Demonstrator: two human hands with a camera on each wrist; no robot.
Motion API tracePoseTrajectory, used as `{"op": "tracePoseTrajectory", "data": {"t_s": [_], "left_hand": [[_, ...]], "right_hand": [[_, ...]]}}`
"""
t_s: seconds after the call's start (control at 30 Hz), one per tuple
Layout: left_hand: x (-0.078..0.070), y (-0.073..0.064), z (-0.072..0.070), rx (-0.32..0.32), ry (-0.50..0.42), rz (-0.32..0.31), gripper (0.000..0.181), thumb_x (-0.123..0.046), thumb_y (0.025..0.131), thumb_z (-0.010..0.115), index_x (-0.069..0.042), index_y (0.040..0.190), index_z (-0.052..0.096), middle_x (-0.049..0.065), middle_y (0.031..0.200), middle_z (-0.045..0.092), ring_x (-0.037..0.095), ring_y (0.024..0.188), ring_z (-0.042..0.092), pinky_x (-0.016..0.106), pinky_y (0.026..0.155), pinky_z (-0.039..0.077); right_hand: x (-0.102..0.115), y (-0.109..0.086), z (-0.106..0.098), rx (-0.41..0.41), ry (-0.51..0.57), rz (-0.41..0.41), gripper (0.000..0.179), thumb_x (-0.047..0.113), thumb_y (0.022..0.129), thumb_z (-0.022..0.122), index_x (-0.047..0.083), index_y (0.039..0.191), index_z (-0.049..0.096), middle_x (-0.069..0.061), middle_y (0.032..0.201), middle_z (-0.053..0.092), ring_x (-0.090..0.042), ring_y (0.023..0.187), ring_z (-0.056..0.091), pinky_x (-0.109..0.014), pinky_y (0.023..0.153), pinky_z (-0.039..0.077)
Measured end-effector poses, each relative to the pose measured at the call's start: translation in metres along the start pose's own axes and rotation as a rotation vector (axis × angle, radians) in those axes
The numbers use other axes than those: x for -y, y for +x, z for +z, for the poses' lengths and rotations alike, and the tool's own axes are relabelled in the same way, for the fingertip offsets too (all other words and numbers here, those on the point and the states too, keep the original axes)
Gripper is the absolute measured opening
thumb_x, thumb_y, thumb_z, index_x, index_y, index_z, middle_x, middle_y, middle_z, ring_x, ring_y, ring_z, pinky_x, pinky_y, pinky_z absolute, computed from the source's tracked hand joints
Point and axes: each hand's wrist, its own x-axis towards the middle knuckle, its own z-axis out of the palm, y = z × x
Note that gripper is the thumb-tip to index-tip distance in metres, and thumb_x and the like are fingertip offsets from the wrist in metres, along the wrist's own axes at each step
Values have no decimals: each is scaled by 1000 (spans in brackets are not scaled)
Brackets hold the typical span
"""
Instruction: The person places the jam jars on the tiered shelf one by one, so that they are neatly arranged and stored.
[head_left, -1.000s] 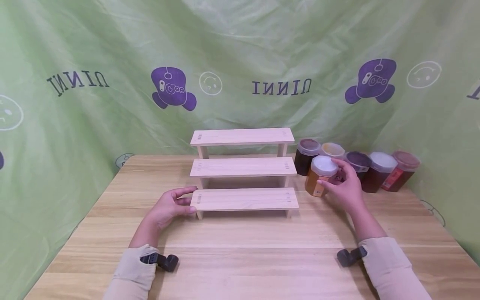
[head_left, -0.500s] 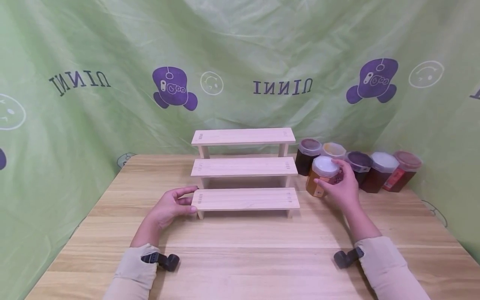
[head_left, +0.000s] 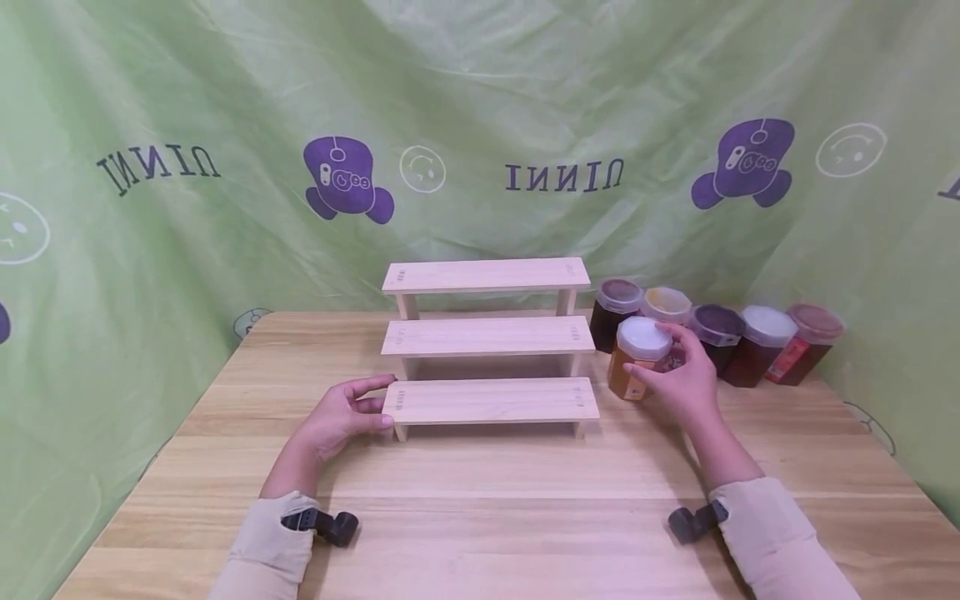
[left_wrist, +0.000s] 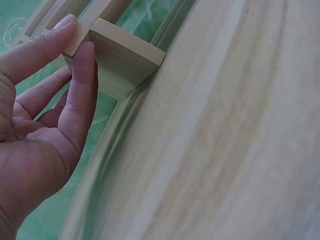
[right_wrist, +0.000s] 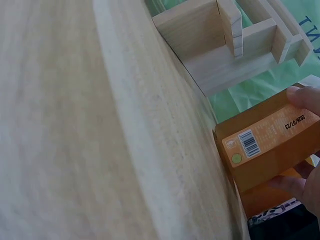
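Note:
My right hand (head_left: 684, 379) grips an amber jar (head_left: 628, 373) with a white lid, thumb on the near side and fingers round the far side. In the right wrist view, the jar (right_wrist: 272, 137) shows an orange label with a barcode; its base appears at or very near the tabletop. A three-step wooden display stand (head_left: 491, 400) stands to its left. My left hand (head_left: 341, 419) holds the left end of the lowest step. Up close in the left wrist view, thumb and fingers pinch the end of that step's board (left_wrist: 82, 32).
Behind and right of the held jar stand several lidded jars: a dark jar (head_left: 611, 321), a yellow-lidded jar (head_left: 666, 302), a purple-lidded jar (head_left: 718, 325), a white-lidded jar (head_left: 757, 346) and a red-labelled jar (head_left: 802, 346). A green curtain (head_left: 480, 108) hangs behind the wooden table (head_left: 480, 517).
The amber jar has shifted slightly left and nearer in my right hand, away from the jars behind it. My left hand has stayed on the stand.

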Motion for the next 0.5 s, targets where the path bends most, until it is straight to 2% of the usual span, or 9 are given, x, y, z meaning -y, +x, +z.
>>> {"op": "tracePoseTrajectory", "data": {"t_s": [0.17, 0.37, 0.5], "left_hand": [[1, 0, 0, -4, -10, -2, 79, 14, 76, 74, 13, 144, 33, 17, 112, 67, 18, 97, 67, 31, 79, 58], [1, -1, 1, -11, -11, -5, 78, 14, 76, 73, 13, 144, 34, 17, 111, 68, 19, 97, 67, 33, 78, 58], [0, 0, 1, -12, 3, -7, 79, 13, 76, 73, 12, 144, 34, 18, 111, 68, 18, 96, 68, 32, 78, 58]], "right_hand": [[4, -1, -1, -2, 5, -7, 77, 14, 72, 88, 9, 138, 49, -20, 128, 54, -31, 110, 53, -22, 81, 48], [9, -2, -2, -21, 17, -36, 77, 13, 70, 89, 9, 137, 51, -18, 127, 56, -30, 110, 55, -35, 88, 52], [14, -4, -4, -22, 29, -61, 77, 13, 70, 89, 9, 137, 52, -17, 126, 55, -29, 109, 55, -29, 86, 51]]}}
